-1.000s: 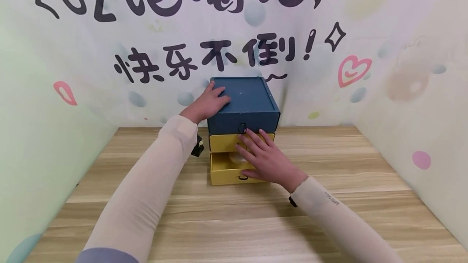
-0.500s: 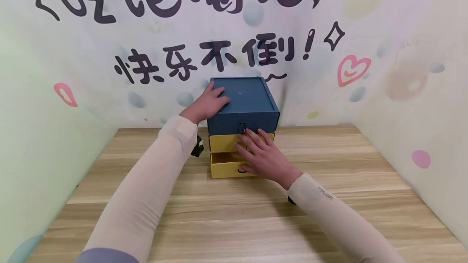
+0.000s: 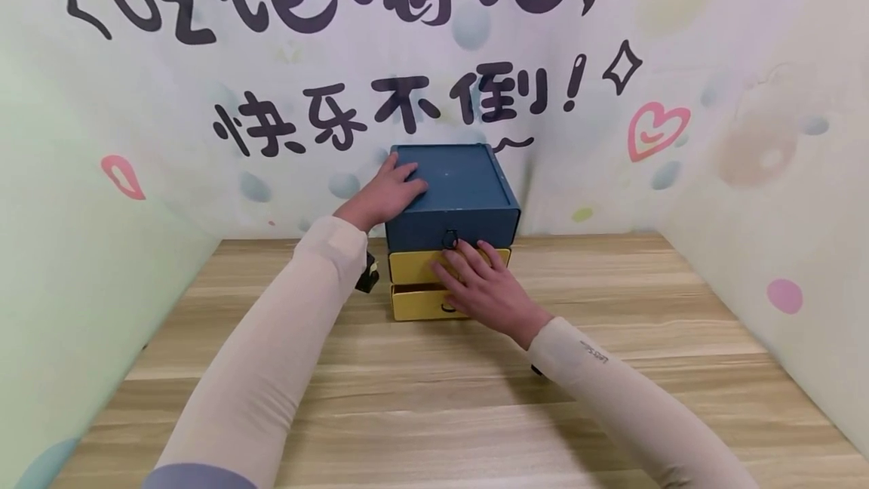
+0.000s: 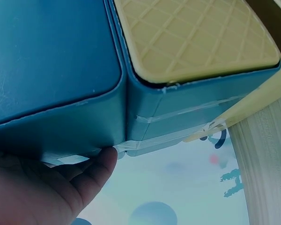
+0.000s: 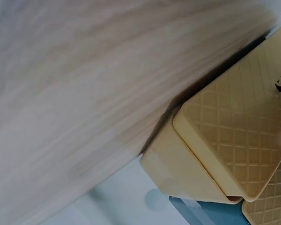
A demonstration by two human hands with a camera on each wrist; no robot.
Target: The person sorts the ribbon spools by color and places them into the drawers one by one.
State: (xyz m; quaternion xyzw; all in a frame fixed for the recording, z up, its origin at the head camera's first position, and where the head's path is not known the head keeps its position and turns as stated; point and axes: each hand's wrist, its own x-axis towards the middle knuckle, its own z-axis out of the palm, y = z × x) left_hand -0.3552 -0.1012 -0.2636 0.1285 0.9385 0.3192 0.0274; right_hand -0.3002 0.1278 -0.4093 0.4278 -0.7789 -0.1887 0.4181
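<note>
A small drawer cabinet stands on the table, its blue top unit (image 3: 455, 176) above a yellow middle drawer (image 3: 410, 267) and a yellow bottom drawer (image 3: 417, 306). The bottom drawer juts out slightly, leaving a dark gap above its front. My left hand (image 3: 383, 195) rests on the left edge of the blue top with fingers spread. In the left wrist view, that hand's thumb (image 4: 100, 171) lies along the blue side. My right hand (image 3: 492, 296) lies with extended fingers across the yellow fronts, covering their right part. The right wrist view shows the waffle-patterned drawer front (image 5: 239, 126), without the hand.
The wood-grain table (image 3: 407, 406) runs to the back wall (image 3: 305, 172), which carries black lettering. Black loop handles sit on the blue front (image 3: 451, 238) and the bottom drawer. Clear tape (image 4: 178, 136) crosses the cabinet's side.
The bottom yellow drawer has slid inward, away from me, and the pale round thing seen in it is now hidden. My right hand has moved forward with it; my left hand has stayed put.
</note>
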